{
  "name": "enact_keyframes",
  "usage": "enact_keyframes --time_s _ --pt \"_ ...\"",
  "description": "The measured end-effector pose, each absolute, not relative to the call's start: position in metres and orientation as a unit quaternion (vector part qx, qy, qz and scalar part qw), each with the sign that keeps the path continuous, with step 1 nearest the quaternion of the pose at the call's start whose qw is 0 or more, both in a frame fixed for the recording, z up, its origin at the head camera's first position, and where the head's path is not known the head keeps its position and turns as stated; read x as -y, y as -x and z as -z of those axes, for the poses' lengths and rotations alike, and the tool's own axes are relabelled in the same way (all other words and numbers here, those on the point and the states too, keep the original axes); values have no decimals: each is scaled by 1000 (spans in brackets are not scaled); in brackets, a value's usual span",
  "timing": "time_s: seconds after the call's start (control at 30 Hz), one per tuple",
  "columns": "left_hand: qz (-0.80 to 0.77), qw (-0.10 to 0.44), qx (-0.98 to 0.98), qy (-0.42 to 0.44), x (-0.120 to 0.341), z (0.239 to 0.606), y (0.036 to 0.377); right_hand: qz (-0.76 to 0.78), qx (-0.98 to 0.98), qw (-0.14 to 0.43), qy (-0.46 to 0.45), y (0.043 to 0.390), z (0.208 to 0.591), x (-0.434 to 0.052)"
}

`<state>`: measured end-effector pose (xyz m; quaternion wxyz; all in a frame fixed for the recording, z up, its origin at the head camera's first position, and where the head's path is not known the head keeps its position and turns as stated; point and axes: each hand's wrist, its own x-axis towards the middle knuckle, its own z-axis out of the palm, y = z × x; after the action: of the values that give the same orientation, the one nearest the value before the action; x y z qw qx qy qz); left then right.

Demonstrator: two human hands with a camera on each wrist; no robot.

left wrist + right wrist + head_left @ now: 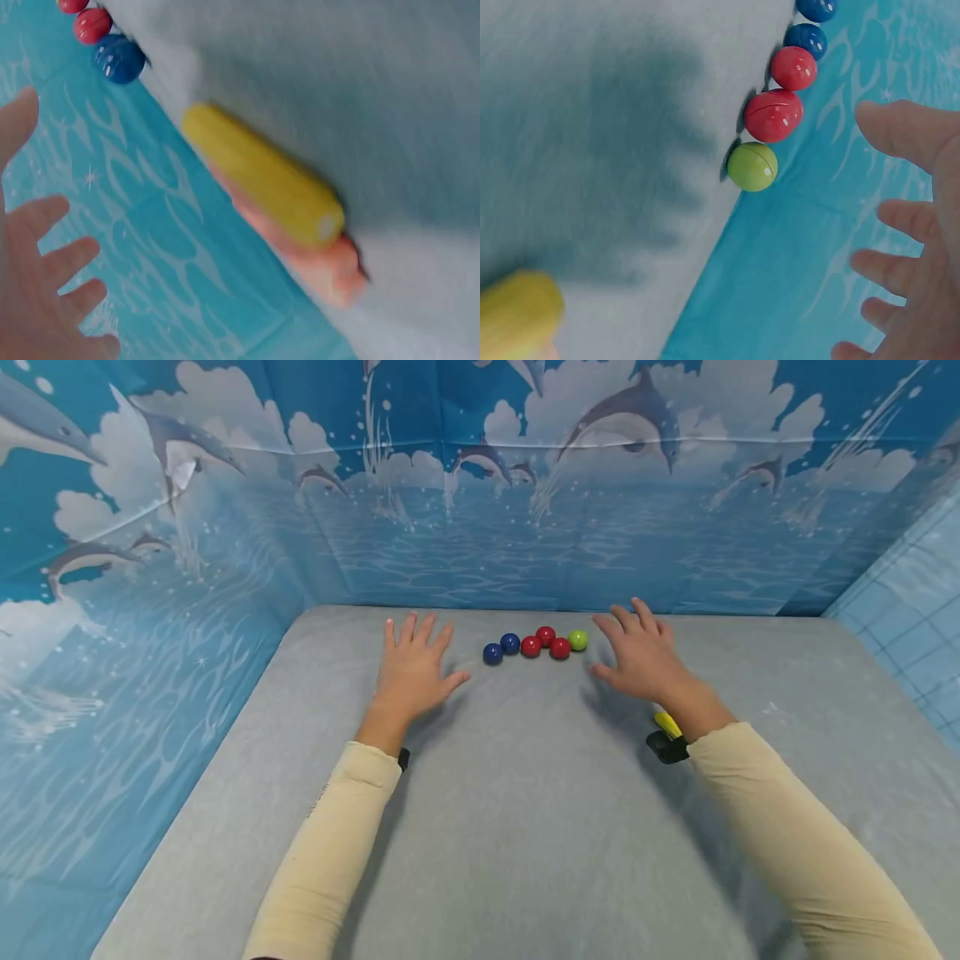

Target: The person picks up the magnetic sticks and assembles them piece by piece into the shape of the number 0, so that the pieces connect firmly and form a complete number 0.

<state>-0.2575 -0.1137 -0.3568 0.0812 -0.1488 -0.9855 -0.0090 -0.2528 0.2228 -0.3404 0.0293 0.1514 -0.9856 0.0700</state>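
Several glossy balls lie in a bunched row near the far edge of the grey table: two blue balls [501,648] at the left, three red balls [546,637] in the middle, and a green ball [577,640] at the right. To the left of the row, my left hand [412,668] is held above the table with fingers spread, touching nothing. My right hand [641,652] hovers just right of the green ball, fingers apart and holding nothing. In the left wrist view a yellow rounded piece [262,172] lies with a pinkish-orange part [330,274] beside it.
Another yellow object [666,723], partly hidden, lies under my right wrist and appears blurred in the right wrist view. A blue sheet printed with dolphins [480,543] rises behind the grey table [510,827] and along its left side.
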Motion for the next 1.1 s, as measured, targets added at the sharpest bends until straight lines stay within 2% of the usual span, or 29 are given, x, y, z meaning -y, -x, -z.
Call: enact_keyframes --time_s 0.2,0.37,0.5,0.7,0.9,1.1 --pt "26 111 972 207 153 350 241 -101 972 6 -211 241 332 -230" --pt "39 126 965 225 176 355 237 -121 961 24 -248 232 338 -256" --pt "45 112 969 216 181 363 240 -107 962 32 -250 232 342 -267" --pt "55 84 975 197 183 370 240 -93 966 -2 -239 237 344 -266" --pt "53 73 975 201 178 369 242 -89 967 -8 -237 240 345 -265" --pt "57 35 975 213 171 371 244 -101 966 -9 -239 246 346 -262"
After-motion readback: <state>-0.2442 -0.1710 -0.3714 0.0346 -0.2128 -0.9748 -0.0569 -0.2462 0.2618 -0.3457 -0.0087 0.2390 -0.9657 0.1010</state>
